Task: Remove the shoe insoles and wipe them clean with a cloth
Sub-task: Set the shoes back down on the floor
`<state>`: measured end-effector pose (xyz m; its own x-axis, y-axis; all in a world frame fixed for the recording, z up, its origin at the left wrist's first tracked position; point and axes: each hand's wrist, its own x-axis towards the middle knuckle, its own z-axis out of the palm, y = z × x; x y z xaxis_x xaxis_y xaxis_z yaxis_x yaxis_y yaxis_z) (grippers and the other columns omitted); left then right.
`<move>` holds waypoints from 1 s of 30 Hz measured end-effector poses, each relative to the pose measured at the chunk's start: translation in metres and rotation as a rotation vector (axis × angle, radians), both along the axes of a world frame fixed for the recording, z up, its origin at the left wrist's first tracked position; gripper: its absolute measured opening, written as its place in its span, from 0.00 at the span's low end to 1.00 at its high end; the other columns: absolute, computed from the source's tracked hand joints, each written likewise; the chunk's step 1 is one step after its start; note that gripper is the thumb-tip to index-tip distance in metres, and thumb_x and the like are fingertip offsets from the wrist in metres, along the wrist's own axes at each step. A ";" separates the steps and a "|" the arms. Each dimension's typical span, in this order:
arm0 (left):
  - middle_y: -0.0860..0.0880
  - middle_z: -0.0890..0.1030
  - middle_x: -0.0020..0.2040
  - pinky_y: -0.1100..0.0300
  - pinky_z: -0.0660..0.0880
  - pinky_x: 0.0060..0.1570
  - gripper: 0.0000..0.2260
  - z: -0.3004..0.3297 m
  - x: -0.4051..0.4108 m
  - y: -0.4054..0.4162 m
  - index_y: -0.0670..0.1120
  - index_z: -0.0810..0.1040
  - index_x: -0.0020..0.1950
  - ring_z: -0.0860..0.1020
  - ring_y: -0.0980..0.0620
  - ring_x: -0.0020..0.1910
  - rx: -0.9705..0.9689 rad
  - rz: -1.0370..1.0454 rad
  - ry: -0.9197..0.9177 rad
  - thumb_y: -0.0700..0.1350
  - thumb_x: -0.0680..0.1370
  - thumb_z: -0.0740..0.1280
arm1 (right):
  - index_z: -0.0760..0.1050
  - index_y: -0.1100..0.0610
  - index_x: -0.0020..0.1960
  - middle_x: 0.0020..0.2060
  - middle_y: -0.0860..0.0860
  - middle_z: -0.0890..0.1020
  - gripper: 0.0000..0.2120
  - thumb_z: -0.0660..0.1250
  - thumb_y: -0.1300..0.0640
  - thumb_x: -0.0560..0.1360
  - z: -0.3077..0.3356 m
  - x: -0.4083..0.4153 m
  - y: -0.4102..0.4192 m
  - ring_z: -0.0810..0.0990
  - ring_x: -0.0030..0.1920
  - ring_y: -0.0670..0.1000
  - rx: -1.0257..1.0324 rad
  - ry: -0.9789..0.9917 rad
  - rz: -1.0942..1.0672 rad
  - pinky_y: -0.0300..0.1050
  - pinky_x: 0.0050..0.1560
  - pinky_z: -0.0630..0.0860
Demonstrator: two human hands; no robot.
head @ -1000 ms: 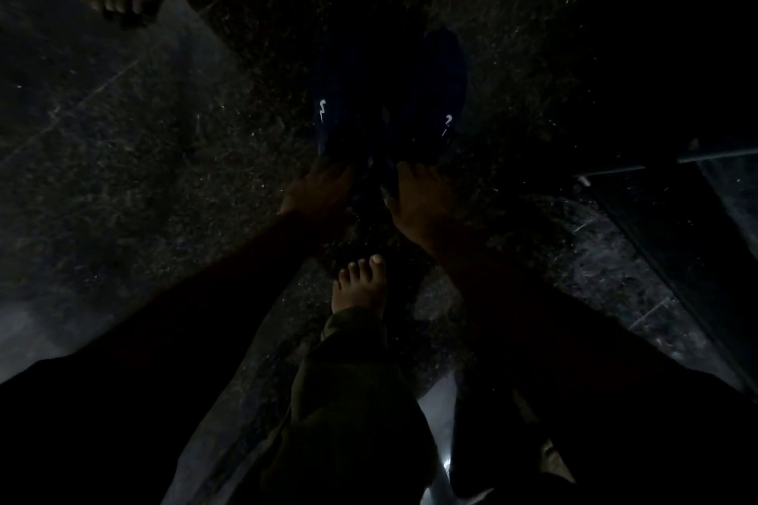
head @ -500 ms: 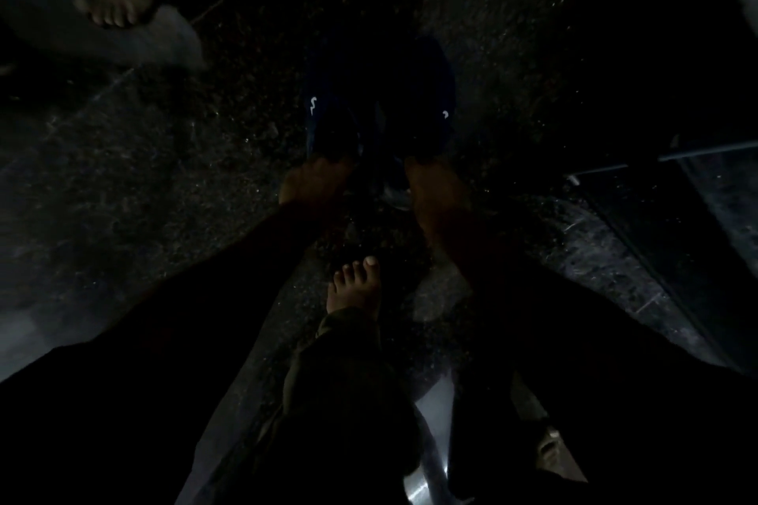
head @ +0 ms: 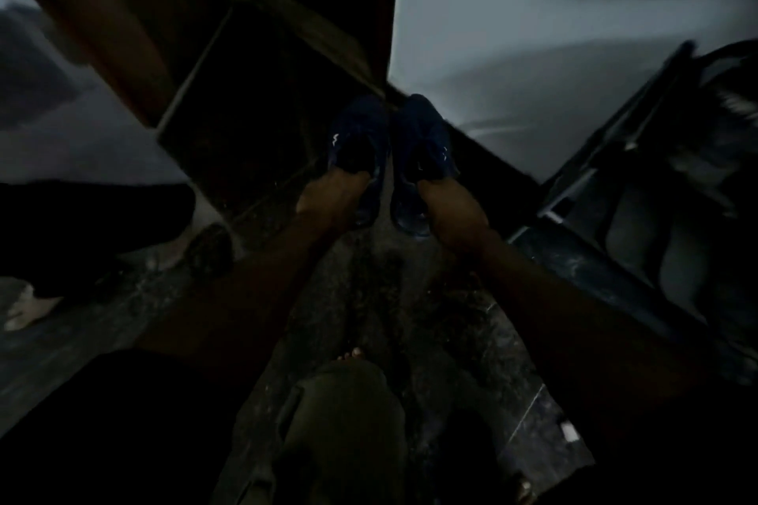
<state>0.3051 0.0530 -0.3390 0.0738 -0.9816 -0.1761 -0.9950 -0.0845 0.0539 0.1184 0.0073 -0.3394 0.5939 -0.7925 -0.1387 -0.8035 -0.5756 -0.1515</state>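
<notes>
Fingers of the left hand (head: 328, 195) dip into the heel opening of the left shoe (head: 359, 152) and grasp its rim; fingers of the right hand (head: 453, 209) do the same at the heel of the right shoe (head: 422, 143). Both dark blue shoes are held up side by side, almost touching, toes pointing away, at the middle of the view. The scene is very dim, and the insoles cannot be made out inside the dark shoe openings. Below the shoes lies a dark speckled floor (head: 410, 299). Near the bottom edge, toes of a bare foot (head: 350, 355) peek out past an olive trouser leg (head: 340, 430). Far left stands a brown wooden frame (head: 287, 16); far right is a pale wall (head: 533, 12). A dark bin-like container (head: 640, 217) sits at the right.
</notes>
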 end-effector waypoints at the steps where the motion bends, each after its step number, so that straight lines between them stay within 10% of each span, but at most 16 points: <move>1: 0.38 0.74 0.62 0.46 0.74 0.52 0.18 0.026 -0.006 0.000 0.48 0.66 0.69 0.76 0.35 0.58 0.014 -0.027 0.013 0.45 0.80 0.63 | 0.73 0.65 0.60 0.55 0.63 0.78 0.12 0.61 0.65 0.78 0.018 -0.007 0.002 0.76 0.56 0.63 -0.031 -0.013 -0.016 0.53 0.54 0.72; 15: 0.37 0.76 0.59 0.49 0.74 0.49 0.15 0.248 -0.153 0.051 0.43 0.70 0.65 0.77 0.38 0.55 -0.324 -0.272 -0.009 0.40 0.79 0.64 | 0.72 0.59 0.65 0.56 0.62 0.78 0.16 0.62 0.65 0.77 0.243 -0.158 0.081 0.78 0.54 0.62 -0.321 -0.097 -0.274 0.51 0.53 0.75; 30: 0.37 0.79 0.53 0.51 0.71 0.40 0.13 0.292 -0.366 0.048 0.40 0.73 0.61 0.78 0.39 0.49 -0.468 -0.760 0.101 0.38 0.77 0.64 | 0.72 0.61 0.64 0.56 0.63 0.79 0.15 0.63 0.66 0.77 0.299 -0.368 0.162 0.79 0.55 0.63 -0.446 -0.035 -0.666 0.51 0.50 0.76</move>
